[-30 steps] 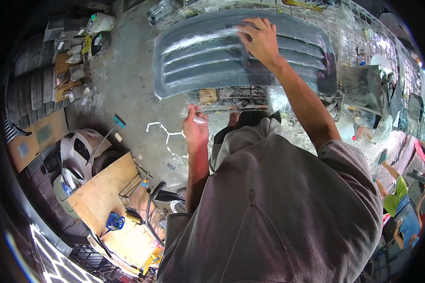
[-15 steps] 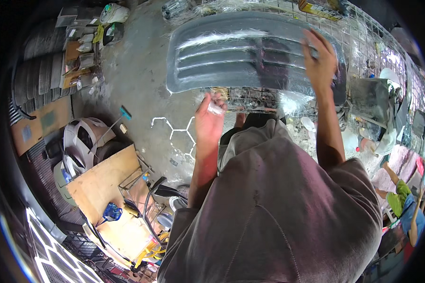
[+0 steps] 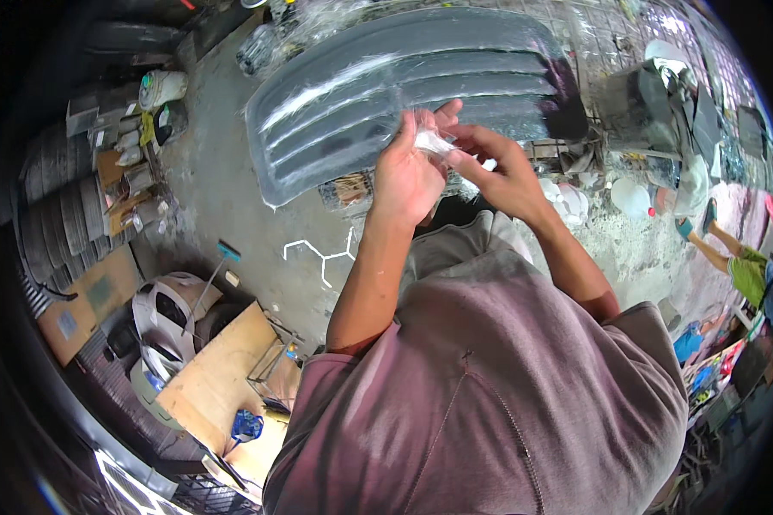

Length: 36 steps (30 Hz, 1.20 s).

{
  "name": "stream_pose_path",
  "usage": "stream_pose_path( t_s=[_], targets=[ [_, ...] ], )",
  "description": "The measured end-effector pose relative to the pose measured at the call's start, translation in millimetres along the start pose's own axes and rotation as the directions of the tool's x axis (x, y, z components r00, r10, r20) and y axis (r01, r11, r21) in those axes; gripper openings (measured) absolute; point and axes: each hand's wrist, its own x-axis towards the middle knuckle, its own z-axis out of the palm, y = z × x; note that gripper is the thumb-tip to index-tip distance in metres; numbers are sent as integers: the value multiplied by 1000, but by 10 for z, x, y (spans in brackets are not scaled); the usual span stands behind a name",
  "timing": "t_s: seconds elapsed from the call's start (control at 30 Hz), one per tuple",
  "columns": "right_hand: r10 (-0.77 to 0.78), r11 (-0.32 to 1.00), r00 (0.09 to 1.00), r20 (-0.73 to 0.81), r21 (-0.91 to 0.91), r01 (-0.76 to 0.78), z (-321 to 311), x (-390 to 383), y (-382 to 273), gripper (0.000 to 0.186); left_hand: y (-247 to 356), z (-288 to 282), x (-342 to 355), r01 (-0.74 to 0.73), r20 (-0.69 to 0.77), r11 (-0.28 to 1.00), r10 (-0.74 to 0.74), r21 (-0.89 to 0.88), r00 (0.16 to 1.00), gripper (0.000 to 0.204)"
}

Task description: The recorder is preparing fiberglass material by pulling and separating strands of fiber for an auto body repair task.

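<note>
In front of me lies a large dark grey moulded panel point(image 3: 489, 51) with curved edges and several long raised slats. White fibre strands are scattered over its left side. Above its near edge, my left hand point(image 3: 404, 184) is palm up, holding a small tuft of white fibre strands point(image 3: 434, 144) between thumb and fingers. My right hand point(image 3: 505, 176) reaches in from the right, its thumb and fingertips closed on the same tuft. Some of its fingertips are hidden behind the strands.
Left of me, a plywood sheet point(image 3: 210, 373) leans beside pale car body parts point(image 3: 167, 313) and a blue-headed floor squeegee point(image 3: 228, 251). A white bucket point(image 3: 161, 88) stands far left. To the right are a dark bin point(image 3: 618, 107) and a person in green shorts point(image 3: 749, 276).
My right hand has come down from the panel's right side to meet my left hand at the tuft. My left hand has risen slightly. The whole view has turned a little.
</note>
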Motion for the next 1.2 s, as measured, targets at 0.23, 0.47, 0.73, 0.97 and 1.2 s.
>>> stream_pose_path(
  t_s=[0.23,0.47,0.73,0.97,1.2],
  targets=[
    [70,981,995,-77,184,-55,-62,-29,209,21,-211,189,142,12,-119,984,10,179,993,34],
    [-140,975,977,-163,-194,108,-24,-69,579,16,-537,-62,315,57,-489,995,-7,88,872,32],
    [55,997,973,-225,72,-40,-281,-296,646,19,-167,-707,310,-252,-523,967,237,44,819,28],
    [136,974,985,-108,194,-113,-333,-98,452,25,-395,-463,137,-79,-230,912,185,403,955,22],
    [-235,918,951,-200,-367,150,-408,527,565,21,-303,-564,-93,16,-301,914,117,406,946,19]
  ],
)
